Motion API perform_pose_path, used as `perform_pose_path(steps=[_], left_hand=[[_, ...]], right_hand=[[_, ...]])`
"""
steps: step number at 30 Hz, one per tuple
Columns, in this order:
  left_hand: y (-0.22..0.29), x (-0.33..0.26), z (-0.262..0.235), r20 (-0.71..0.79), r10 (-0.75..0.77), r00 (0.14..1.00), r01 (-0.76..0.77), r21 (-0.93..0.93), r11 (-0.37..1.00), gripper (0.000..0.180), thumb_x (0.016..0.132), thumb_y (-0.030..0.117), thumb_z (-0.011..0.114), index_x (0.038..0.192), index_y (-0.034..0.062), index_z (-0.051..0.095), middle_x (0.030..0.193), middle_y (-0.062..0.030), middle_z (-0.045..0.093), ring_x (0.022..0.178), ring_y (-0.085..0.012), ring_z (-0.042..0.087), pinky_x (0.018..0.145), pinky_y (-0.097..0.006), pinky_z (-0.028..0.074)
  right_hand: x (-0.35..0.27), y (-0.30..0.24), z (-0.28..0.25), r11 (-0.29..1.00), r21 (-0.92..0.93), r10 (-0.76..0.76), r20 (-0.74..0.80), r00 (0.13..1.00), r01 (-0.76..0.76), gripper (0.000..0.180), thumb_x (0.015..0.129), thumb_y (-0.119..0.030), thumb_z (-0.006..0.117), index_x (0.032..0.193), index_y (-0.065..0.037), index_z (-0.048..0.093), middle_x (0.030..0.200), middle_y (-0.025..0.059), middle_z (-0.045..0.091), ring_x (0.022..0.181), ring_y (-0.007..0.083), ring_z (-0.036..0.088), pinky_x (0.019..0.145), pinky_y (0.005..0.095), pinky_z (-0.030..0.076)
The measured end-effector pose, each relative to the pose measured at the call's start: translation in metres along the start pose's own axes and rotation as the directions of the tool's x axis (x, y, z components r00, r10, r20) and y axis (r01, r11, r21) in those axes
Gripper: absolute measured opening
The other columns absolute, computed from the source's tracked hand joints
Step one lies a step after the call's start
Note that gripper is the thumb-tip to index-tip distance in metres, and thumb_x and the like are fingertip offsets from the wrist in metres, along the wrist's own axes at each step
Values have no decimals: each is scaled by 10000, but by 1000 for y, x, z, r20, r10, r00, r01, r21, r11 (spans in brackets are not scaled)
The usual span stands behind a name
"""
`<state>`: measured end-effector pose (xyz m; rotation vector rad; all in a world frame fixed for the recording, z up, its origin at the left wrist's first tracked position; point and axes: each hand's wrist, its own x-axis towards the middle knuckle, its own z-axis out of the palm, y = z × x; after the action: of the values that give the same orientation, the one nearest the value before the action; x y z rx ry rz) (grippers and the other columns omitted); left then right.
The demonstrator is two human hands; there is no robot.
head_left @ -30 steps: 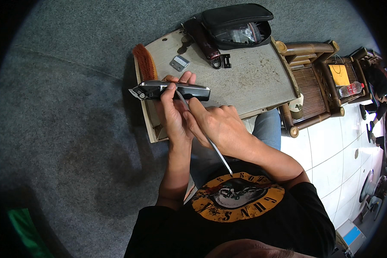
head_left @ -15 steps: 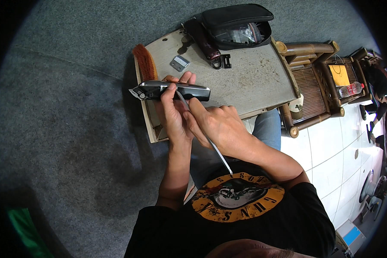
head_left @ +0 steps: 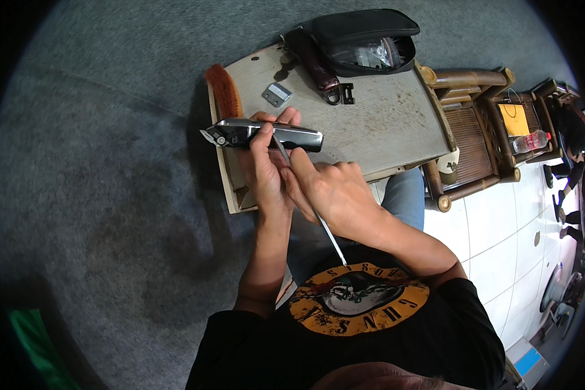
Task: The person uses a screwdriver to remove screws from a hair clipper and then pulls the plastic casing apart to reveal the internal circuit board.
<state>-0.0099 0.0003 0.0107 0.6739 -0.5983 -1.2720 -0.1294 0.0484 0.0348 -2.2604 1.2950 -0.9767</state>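
Note:
My left hand holds a black and silver hair clipper level above the table's near left part, its blade end to the left. My right hand grips a thin silver metal rod. The rod's upper end meets the clipper's near side beside my left thumb; its exact contact is too small to make out. The other end slants down toward my shirt. Beyond the clipper lie a loose silver clipper blade, a dark maroon clipper and a small black bracket-like part.
A red-bristled brush lies along the left edge of the hair-strewn table. An open black case stands at the back. Bamboo chairs stand to the right, with a plastic bottle and a yellow bag. People are farther right.
The view has shifted slightly, so the table and its things sit a little lower and farther right. The clipper is turned slightly; both hands keep their grips.

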Motion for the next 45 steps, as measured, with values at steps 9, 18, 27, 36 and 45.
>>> perform_pose_path(steps=[9, 18, 27, 36, 45], left_hand=[[0, 2, -5, -6, -64, 998, 64, -27, 998, 244, 993, 127, 594, 1146, -29, 486, 1125, -131, 560, 1140, -301, 658, 1089, -468, 533], [-2, 5, -17, 73, -150, 986, 151, -9, 988, 246, 1034, 251, 547, 1198, 69, 560, 1295, -218, 613, 1345, -355, 524, 1138, -471, 433], [2, 4, -12, 113, -153, 982, 157, -36, 987, 246, 1017, 264, 558, 1137, 50, 572, 1265, -209, 633, 1325, -355, 542, 1146, -465, 438], [-1, 3, -7, 196, -23, 980, 24, -2, 1000, 199, 1063, 270, 532, 1138, 86, 542, 1090, -60, 618, 1168, -300, 648, 1176, -525, 421], [-1, 1, -6, 158, -25, 987, 21, 27, 999, 223, 1075, 295, 527, 1130, 79, 536, 1071, -50, 604, 1146, -268, 659, 1176, -522, 423]], right_hand=[[2, 2, -1, 994, 99, 50, 24, 998, -52, 191, 1002, -165, 591, 955, -6, 497, 557, 190, 580, 523, 420, 609, 477, 491, 451], [2, 5, -2, 966, 248, 61, 50, 997, -72, 203, 1027, -177, 539, 978, 16, 505, 567, 213, 599, 534, 432, 631, 500, 505, 485], [-9, 16, -25, 757, 583, 231, 183, 956, -295, 180, 1046, -133, 503, 941, 14, 501, 595, 210, 519, 567, 405, 617, 517, 430, 423], [-1, 22, -18, 780, 552, 206, 215, 955, -293, 302, 1071, -250, 466, 877, -20, 493, 579, 57, 474, 512, 184, 463, 519, 364, 381], [1, 25, -17, 814, 543, 129, 181, 975, -208, 177, 1016, -135, 558, 989, 39, 563, 574, 224, 548, 509, 395, 628, 475, 429, 445]])
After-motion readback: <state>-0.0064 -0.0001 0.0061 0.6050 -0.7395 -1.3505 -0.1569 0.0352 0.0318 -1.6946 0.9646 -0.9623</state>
